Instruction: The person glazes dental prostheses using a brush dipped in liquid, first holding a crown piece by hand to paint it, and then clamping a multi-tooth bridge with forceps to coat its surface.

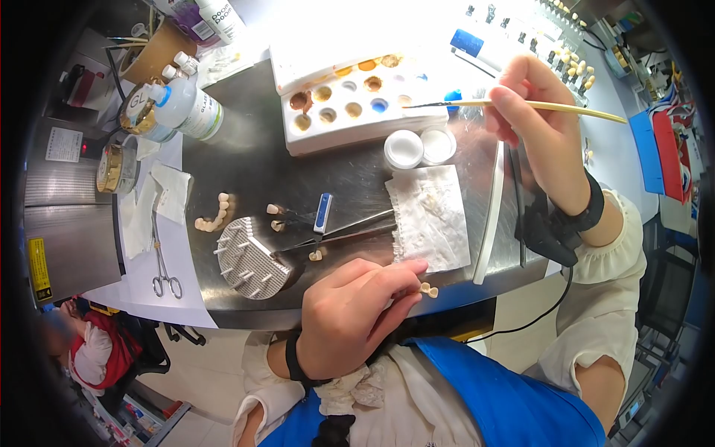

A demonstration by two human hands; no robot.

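Observation:
My right hand point(538, 123) is closed around a thin brush point(596, 112) with a pale yellow handle. The brush's dark tip is at the right-hand wells of a white palette point(294, 141), whose wells hold brown, yellow and blue pastes. Low at the table's front edge, my left hand point(354, 309) pinches a small tooth-coloured dental crown point(430, 291) that juts past its fingertips. Whether a holder sits inside those fingers is hidden. Just beyond this hand lies a crumpled white tissue point(439, 242), with tweezers point(350, 227) reaching out from under it.
A round firing tray with pegs point(252, 261), a dental bridge point(216, 214) and several loose crowns lie to the left. White jars point(404, 149) stand below the palette. Scissor-like forceps point(165, 277) and bottles point(190, 112) are farther left; shade tabs point(577, 67) are at the upper right.

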